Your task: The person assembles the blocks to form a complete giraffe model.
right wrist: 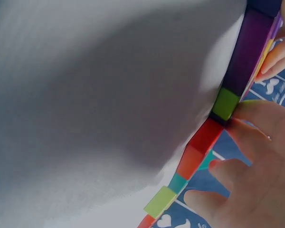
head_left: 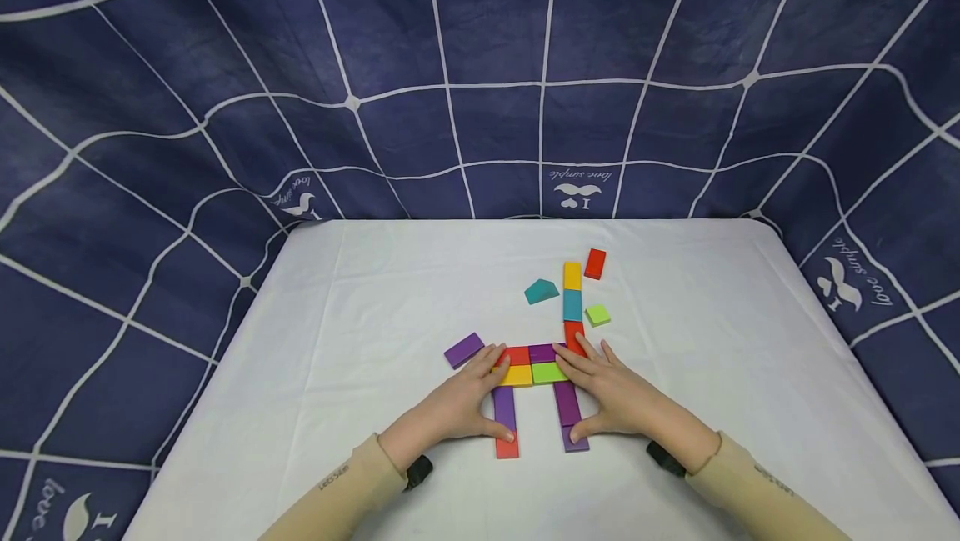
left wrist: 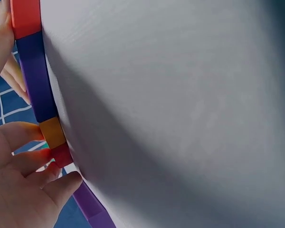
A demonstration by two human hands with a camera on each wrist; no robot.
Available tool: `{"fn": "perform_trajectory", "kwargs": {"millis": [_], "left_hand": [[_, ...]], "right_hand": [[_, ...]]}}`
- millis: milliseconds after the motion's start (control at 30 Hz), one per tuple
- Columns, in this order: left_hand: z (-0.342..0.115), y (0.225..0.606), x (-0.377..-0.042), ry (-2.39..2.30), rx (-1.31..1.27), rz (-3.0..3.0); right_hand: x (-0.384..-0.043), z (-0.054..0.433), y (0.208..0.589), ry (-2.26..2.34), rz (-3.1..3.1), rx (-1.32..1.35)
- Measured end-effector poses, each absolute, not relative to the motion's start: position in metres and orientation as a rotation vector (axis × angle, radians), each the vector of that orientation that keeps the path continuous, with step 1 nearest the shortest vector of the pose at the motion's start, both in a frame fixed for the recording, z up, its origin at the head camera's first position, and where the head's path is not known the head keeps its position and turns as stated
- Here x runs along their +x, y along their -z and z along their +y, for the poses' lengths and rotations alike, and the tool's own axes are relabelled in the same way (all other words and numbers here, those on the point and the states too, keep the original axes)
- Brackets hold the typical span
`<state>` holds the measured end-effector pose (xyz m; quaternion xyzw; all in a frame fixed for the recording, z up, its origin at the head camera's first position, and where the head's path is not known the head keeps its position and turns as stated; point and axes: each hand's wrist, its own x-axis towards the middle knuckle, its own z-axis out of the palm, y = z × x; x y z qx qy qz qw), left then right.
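Flat coloured blocks lie joined in a figure on the white cloth. Its middle has a red block [head_left: 517,354], a yellow block [head_left: 516,376], a purple block [head_left: 541,353] and a green block [head_left: 547,373]. My left hand [head_left: 459,404] rests its spread fingers at the red and yellow blocks' left end, thumb on the red block [head_left: 507,448] ending the left leg. Opposite, my right hand [head_left: 624,395] touches the middle's right end, its thumb at the lower purple block [head_left: 577,443] of the right leg. A blue block [head_left: 572,305] stands in the upward column.
Loose around the figure are a purple block [head_left: 464,350], a teal angled block [head_left: 542,291], a small light-green block [head_left: 597,315] and a red block [head_left: 596,263]. A navy checked curtain [head_left: 495,41] surrounds the table's back and sides.
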<state>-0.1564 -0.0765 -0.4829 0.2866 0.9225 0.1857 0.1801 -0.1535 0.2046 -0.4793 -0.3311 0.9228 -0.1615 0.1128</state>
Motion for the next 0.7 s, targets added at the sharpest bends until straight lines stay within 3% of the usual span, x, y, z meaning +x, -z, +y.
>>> {"fn": "perform_trajectory", "kwargs": {"millis": [700], "left_hand": [[-0.0766, 0.4843, -0.1570, -0.518, 0.813, 2.613]], "right_hand": [[-0.1482, 0.2024, 0.4744, 0.519, 2.656, -0.893]]}}
